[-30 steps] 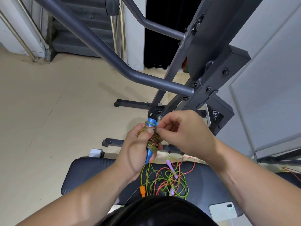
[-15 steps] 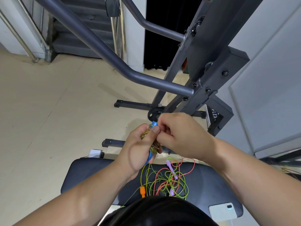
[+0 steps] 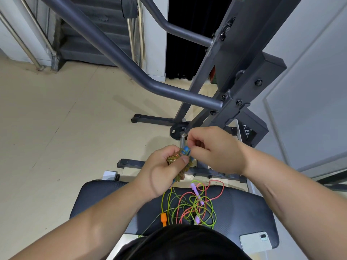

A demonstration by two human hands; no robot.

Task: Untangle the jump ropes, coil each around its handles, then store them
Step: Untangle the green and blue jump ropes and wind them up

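Both bare forearms reach forward and converge at centre. Left hand (image 3: 159, 173): fingers curled round the coiled jump rope (image 3: 188, 165), thumb laid across its front. Right hand (image 3: 216, 151): knuckles up, fingers curled, thumb and forefinger pinching at the coil's top end. Hands close together.

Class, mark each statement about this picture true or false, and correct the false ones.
1. The left hand grips a coiled rope wound on blue handles. True.
2. The tangled ropes lie on the floor. False: they lie on the bench pad.
3. An orange handle lies on the pad. True.
4. The right hand holds the phone. False: it lies on the pad; that hand pinches the coil's top.
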